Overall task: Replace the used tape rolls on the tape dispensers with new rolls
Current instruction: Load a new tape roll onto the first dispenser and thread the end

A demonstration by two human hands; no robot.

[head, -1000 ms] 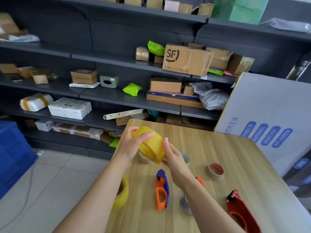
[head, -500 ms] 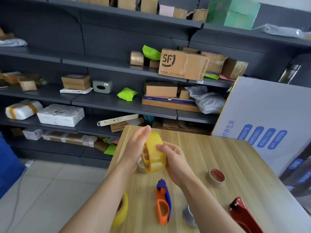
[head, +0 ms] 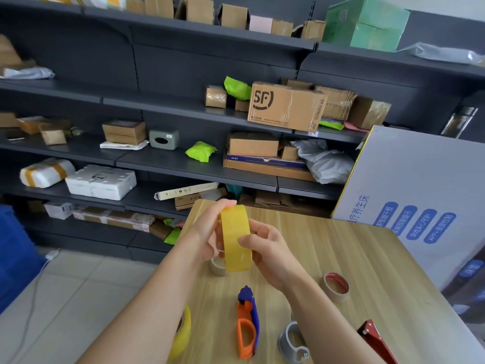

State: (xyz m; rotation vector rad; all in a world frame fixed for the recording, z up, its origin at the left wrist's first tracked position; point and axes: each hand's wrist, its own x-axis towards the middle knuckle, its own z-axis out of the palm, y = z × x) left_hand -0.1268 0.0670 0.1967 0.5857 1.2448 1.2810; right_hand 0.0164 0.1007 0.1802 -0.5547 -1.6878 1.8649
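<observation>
yellow tape roll (head: pixel 236 239) | left grip (head: pixel 204 232) pinches rim at 12 o'clock, right grip (head: pixel 270 254) curls round 3 o'clock side | likely light, stiff, slick: hold by edges

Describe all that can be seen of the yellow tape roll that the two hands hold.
The wide roll of translucent yellow tape looks glossy. It is held on edge above the light wooden table, outer band toward the camera; its core is hidden. The left hand grips its left side and top; the right hand pinches its right edge.
</observation>
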